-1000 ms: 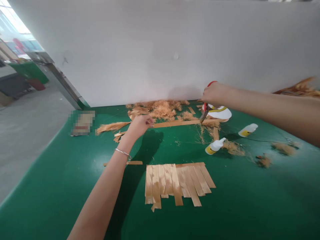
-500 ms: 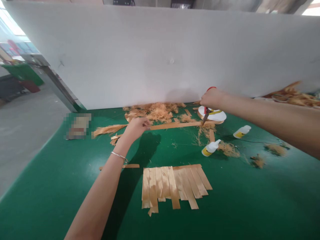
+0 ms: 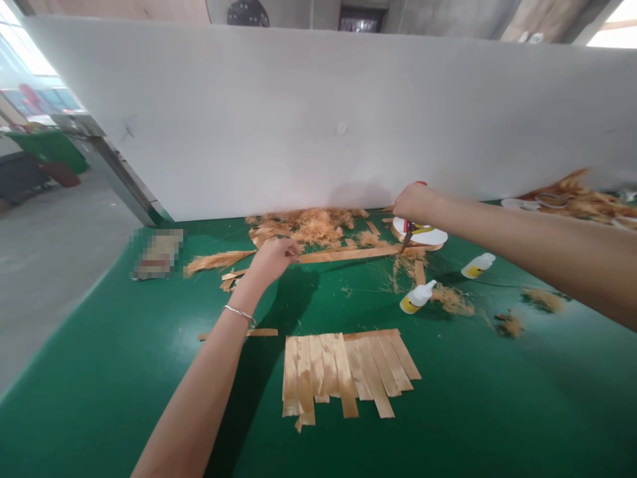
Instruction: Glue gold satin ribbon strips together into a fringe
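A long tan ribbon (image 3: 343, 254) runs across the back of the green table, its left end pinched in my left hand (image 3: 275, 257). My right hand (image 3: 414, 203) grips red-and-yellow-handled scissors (image 3: 408, 232), whose blades point down at the ribbon's right part. Whether the blades have cut through cannot be made out. Just behind the scissors lies a white-faced roll (image 3: 434, 236) of the same ribbon. Nearer to me, several cut strips (image 3: 348, 372) lie side by side in a fringed row, their top ends along one strip.
Two white glue bottles with yellow labels, one near (image 3: 417, 297) and one farther right (image 3: 478, 265), stand on the green table (image 3: 472, 411). Frayed tan fibre (image 3: 318, 226) is heaped against the white partition (image 3: 249, 119). A fibre bundle (image 3: 219, 261) and loose scraps lie left.
The view has tipped up slightly. The ribbon's right part sits a little lower against the scissors, while both hands keep their holds.
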A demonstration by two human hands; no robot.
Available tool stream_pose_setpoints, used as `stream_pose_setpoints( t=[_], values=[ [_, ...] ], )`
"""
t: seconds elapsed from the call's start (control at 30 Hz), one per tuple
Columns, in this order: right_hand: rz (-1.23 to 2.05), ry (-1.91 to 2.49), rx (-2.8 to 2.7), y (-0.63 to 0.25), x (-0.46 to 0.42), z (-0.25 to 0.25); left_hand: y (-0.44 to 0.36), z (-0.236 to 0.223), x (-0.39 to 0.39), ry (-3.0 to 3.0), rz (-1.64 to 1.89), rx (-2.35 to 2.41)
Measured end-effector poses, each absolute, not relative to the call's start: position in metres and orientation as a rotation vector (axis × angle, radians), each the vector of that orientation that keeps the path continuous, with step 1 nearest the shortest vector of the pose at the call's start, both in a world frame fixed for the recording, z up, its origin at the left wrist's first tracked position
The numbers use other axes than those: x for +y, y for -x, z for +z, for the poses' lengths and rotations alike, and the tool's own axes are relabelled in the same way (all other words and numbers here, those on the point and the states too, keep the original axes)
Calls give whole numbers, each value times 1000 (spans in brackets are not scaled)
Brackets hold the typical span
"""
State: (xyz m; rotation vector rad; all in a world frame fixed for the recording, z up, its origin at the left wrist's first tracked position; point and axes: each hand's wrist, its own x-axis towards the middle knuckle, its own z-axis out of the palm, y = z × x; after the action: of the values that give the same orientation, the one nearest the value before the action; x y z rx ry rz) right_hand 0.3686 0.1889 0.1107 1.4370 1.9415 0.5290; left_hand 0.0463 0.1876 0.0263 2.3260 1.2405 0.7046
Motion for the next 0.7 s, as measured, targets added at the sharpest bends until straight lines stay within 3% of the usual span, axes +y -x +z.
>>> stream_pose_setpoints(
  t=[0.7],
  values=[
    [540,-1371,1990,-368,190,108,-41,25,191,-2341,715,1217]
  ],
)
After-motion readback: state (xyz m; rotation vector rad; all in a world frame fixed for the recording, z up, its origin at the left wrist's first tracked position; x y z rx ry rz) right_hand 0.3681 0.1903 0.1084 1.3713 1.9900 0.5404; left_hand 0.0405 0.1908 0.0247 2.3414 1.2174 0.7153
